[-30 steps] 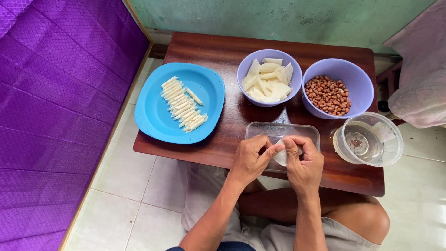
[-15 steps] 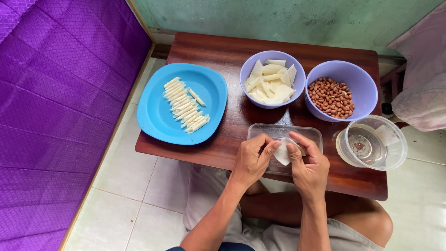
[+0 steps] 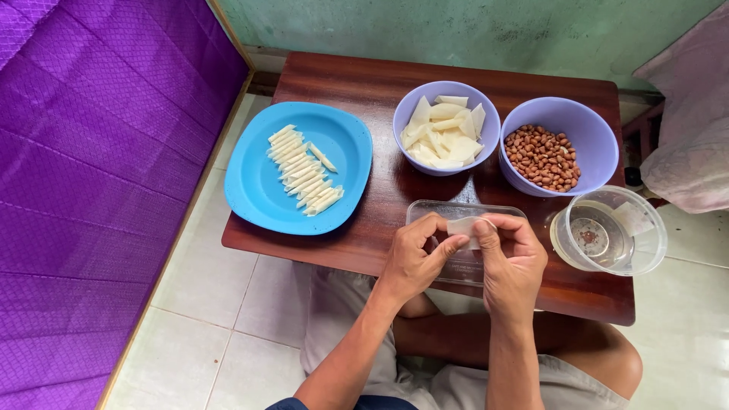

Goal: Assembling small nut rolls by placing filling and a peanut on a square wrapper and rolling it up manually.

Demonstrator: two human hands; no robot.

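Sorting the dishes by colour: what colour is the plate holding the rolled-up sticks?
Bright blue; the plate shows clearly in the head view, left on the table.

**Pale wrapper piece pinched over clear tray**

Wrapper piece [image 3: 465, 226]: small, thin, whitish and slightly translucent, roughly rectangular, a soft sheet. Held off the surface, pinched at both ends between the fingertips of the left hand [image 3: 414, 258] and the right hand [image 3: 510, 262]. Lies near flat, long side running left to right; its far edge looks slightly curled, though how far it is folded cannot be told. It hangs directly above the clear rectangular tray [image 3: 456, 209], near the front edge of the dark wooden counter [image 3: 364, 83], just in front of the two lilac bowls
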